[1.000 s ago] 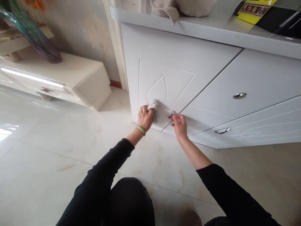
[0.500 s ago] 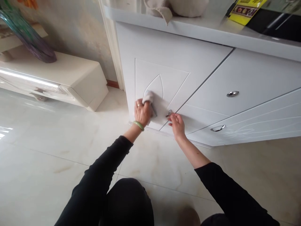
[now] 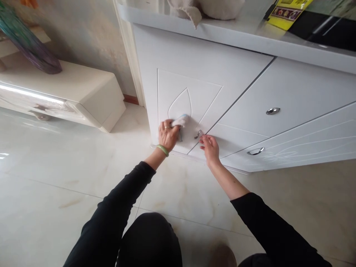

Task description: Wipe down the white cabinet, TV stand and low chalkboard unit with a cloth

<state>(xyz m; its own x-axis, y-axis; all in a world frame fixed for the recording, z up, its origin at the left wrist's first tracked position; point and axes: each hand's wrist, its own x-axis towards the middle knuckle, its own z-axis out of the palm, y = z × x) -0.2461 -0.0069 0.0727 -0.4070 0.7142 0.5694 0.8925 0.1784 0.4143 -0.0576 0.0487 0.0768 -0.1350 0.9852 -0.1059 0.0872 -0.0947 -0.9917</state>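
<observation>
My left hand [image 3: 167, 134], with a ring and a green bangle, is closed on a white and blue cloth [image 3: 181, 120] and presses it against the white cabinet door [image 3: 178, 85], just below the leaf-shaped groove. My right hand [image 3: 209, 147] pinches the door's small metal handle [image 3: 198, 134] at the door's lower right corner. Both arms wear black sleeves. I am low to the floor, with my dark-clad knee in front of me.
Two white drawers with metal handles [image 3: 273, 110] sit right of the door. On the cabinet top lie a grey cloth [image 3: 191, 9] and a yellow packet [image 3: 289, 11]. A low cream unit [image 3: 83, 92] stands at the left on the glossy tiled floor [image 3: 55, 170].
My left hand has rubbed the cloth over the door, up and left, then back down and to the right. My right hand has stayed on the handle.
</observation>
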